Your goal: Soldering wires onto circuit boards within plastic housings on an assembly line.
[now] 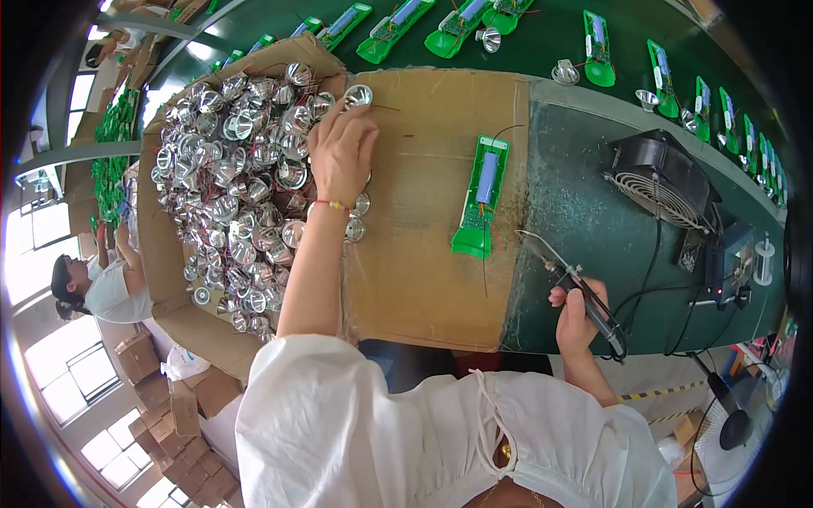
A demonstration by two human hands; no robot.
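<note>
My left hand point(340, 165) reaches over the right edge of a box piled with shiny reflector cups. Its fingers are closed on one silver reflector point(359, 96), from which a thin wire sticks out to the right. My right hand point(577, 320) grips a soldering iron point(605, 325) with a bent metal tube at its front, pointing up and left. Between the hands, on a sheet of cardboard point(415, 288), lies a green flashlight housing point(471, 242). A blue cylindrical battery point(488, 176) and a small circuit board sit inside it, and loose wires extend from both ends.
The cardboard box point(186, 317) of reflectors stands at left. A black fan point(665, 182) and a soldering station point(730, 269) are at right on the green table point(576, 152). Several green housings line the far side, some with reflectors. A person point(114, 284) works at far left.
</note>
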